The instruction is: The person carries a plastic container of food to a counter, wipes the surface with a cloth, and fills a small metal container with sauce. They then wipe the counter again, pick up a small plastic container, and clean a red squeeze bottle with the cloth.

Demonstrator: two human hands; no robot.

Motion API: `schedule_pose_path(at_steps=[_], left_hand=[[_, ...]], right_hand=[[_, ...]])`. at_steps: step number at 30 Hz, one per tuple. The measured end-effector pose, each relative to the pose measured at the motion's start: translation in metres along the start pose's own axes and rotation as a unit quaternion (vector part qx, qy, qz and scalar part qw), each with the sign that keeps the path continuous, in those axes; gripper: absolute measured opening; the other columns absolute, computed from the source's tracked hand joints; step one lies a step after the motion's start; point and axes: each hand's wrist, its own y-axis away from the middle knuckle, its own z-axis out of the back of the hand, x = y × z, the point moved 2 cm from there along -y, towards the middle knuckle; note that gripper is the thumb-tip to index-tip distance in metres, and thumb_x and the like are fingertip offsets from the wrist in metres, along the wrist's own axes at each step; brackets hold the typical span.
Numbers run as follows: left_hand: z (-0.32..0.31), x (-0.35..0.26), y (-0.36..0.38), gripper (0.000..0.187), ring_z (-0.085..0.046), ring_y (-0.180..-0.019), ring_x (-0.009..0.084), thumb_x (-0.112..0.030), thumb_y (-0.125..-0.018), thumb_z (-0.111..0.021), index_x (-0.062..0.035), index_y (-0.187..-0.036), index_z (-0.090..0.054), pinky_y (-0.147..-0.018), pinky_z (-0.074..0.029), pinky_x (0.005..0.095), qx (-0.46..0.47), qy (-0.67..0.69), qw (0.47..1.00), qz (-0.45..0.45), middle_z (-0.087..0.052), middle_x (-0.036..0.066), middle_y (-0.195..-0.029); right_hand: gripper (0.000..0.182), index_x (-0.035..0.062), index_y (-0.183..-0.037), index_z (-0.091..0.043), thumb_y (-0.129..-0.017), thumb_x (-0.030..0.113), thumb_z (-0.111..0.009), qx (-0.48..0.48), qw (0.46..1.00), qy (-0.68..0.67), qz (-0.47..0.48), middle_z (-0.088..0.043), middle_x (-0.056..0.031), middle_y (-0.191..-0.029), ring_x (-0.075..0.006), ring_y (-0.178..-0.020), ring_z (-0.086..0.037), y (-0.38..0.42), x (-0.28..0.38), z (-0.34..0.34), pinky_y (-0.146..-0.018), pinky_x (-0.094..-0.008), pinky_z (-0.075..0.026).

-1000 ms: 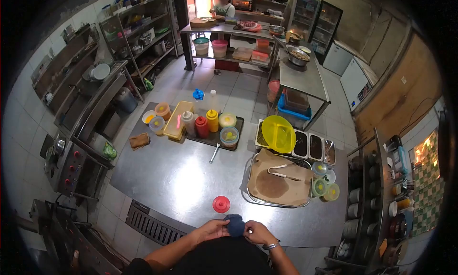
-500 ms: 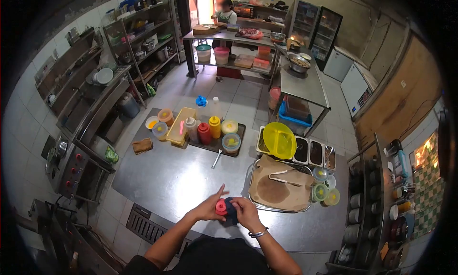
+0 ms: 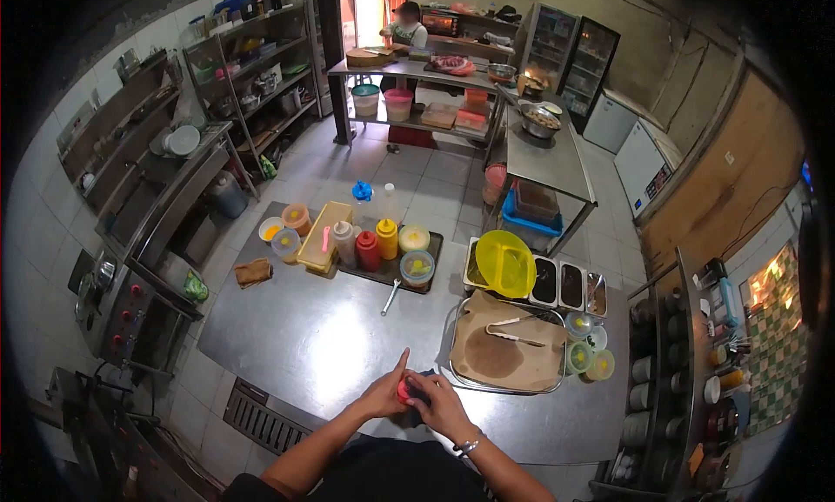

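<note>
Close to my body, over the near edge of the steel table, my left hand [image 3: 383,396] is closed around a small red round thing [image 3: 403,391], which looks like the top of a squeeze bottle. Its index finger points forward. My right hand [image 3: 442,404] is bent over the same thing from the right, fingers closed on a dark cloth [image 3: 417,415]. Fingers hide most of both. Ahead lies a silver spanner-like tool [image 3: 390,298]. A paper-lined tray [image 3: 465,324] with metal tongs [image 3: 513,333] stands to the right.
A dark tray [image 3: 383,282] carries red [image 3: 367,251], yellow [image 3: 386,238] and clear squeeze bottles. Several tubs and a folded brown cloth [image 3: 253,273] stand to its left. A yellow bowl [image 3: 504,263] rests by metal sauce pans. Another person [image 3: 406,32] works at the far table.
My right hand has moved in over the red thing, covering more of it and the cloth. The view has shifted slightly. The spanner-like tool and trays stay on the table.
</note>
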Motion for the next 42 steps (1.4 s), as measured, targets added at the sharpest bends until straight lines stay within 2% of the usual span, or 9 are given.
schedule_pose_path(at_steps=[11, 15, 19, 23, 28, 30, 31, 33, 42], left_hand=[[-0.024, 0.04, -0.006, 0.122, -0.066, -0.097, 0.0293, -0.011, -0.063, -0.077, 0.0031, -0.152, 0.005, -0.104, -0.043, 0.0353, -0.034, 0.103, 0.994, -0.009, -0.066, 0.011, -0.103], [-0.02, 0.022, -0.009, 0.128, -0.064, -0.102, 0.0176, -0.004, -0.067, -0.085, -0.0027, -0.152, 0.011, -0.104, -0.046, 0.0357, 0.013, 0.005, 0.996, -0.085, -0.064, 0.007, -0.109], [-0.033, 0.017, -0.007, 0.133, -0.064, -0.101, 0.0181, 0.005, -0.065, -0.082, -0.0093, -0.154, 0.015, -0.092, -0.053, 0.0306, -0.025, 0.26, 0.965, -0.039, -0.061, 0.009, -0.114], [-0.035, 0.014, -0.003, 0.127, -0.057, -0.087, 0.0159, 0.01, -0.069, -0.075, -0.0176, -0.156, 0.014, -0.082, -0.055, 0.0271, -0.069, 0.104, 0.992, -0.011, -0.055, 0.006, -0.105], [-0.04, 0.032, -0.009, 0.125, -0.055, -0.089, 0.0156, 0.007, -0.07, -0.075, -0.021, -0.157, 0.011, -0.082, -0.054, 0.0291, -0.052, 0.274, 0.96, 0.018, -0.053, 0.006, -0.109], [-0.03, -0.016, -0.007, 0.128, -0.057, -0.088, 0.0166, 0.004, -0.069, -0.078, -0.0178, -0.157, 0.012, -0.084, -0.054, 0.0309, -0.076, 0.561, 0.804, 0.182, -0.055, 0.007, -0.109], [-0.032, -0.003, -0.006, 0.128, -0.057, -0.088, 0.0166, 0.004, -0.069, -0.078, -0.0178, -0.157, 0.012, -0.084, -0.054, 0.0309, -0.077, 0.562, 0.804, 0.181, -0.055, 0.007, -0.109], [-0.03, 0.017, -0.001, 0.127, -0.06, -0.089, 0.0183, -0.002, -0.07, -0.08, -0.0123, -0.156, 0.013, -0.086, -0.053, 0.0306, -0.049, 0.12, 0.99, -0.05, -0.059, 0.007, -0.107], [-0.052, -0.005, 0.004, 0.11, -0.061, -0.097, 0.0191, -0.006, -0.081, -0.071, -0.0054, -0.156, 0.009, -0.09, -0.05, 0.0285, -0.151, 0.18, 0.971, -0.033, -0.061, 0.011, -0.108]], right_hand=[[0.047, 0.0134, -0.126, -0.062, -0.081, 0.007, -0.072, -0.023, 1.0, -0.011, 0.017, -0.06, -0.013, -0.1, -0.0324, -0.096, -0.061, 0.0, -0.027, -0.02, -0.081, -0.038, -0.052], [0.044, 0.0107, -0.125, -0.061, -0.082, 0.008, -0.07, -0.038, 0.997, -0.06, 0.006, -0.06, -0.0135, -0.103, -0.0326, -0.097, -0.06, 0.004, -0.038, -0.03, -0.085, -0.0388, -0.05], [0.039, 0.0066, -0.12, -0.062, -0.082, 0.005, -0.069, -0.102, 0.991, -0.083, -0.006, -0.06, -0.0126, -0.1, -0.0295, -0.095, -0.06, 0.016, -0.017, -0.016, -0.084, -0.037, -0.05], [0.044, 0.0075, -0.125, -0.059, -0.083, 0.006, -0.069, -0.14, 0.989, -0.05, -0.011, -0.058, -0.0129, -0.097, -0.0303, -0.093, -0.059, 0.026, -0.019, -0.019, -0.084, -0.0359, -0.048], [0.042, 0.008, -0.127, -0.058, -0.085, 0.006, -0.064, -0.104, 0.994, -0.021, -0.004, -0.055, -0.0133, -0.096, -0.0309, -0.092, -0.057, 0.015, -0.028, -0.032, -0.082, -0.0359, -0.048], [0.039, 0.0084, -0.127, -0.058, -0.088, 0.005, -0.06, -0.038, 0.998, -0.047, -0.021, -0.055, -0.0138, -0.101, -0.0302, -0.094, -0.057, 0.009, -0.03, -0.034, -0.082, -0.0368, -0.049], [0.039, 0.0084, -0.127, -0.058, -0.088, 0.005, -0.06, -0.037, 0.998, -0.047, -0.02, -0.055, -0.0138, -0.101, -0.0302, -0.094, -0.057, 0.009, -0.032, -0.033, -0.082, -0.0368, -0.049], [0.039, 0.01, -0.128, -0.058, -0.089, 0.007, -0.061, -0.077, 0.995, -0.025, 0.059, -0.056, -0.0143, -0.098, -0.0306, -0.092, -0.059, 0.013, -0.033, -0.031, -0.081, -0.038, -0.05], [0.036, 0.0015, -0.122, -0.061, -0.087, 0.012, -0.066, -0.131, 0.98, -0.094, -0.114, -0.063, -0.0173, -0.117, -0.0323, -0.1, -0.063, 0.021, -0.016, -0.013, -0.09, -0.0378, -0.05]])
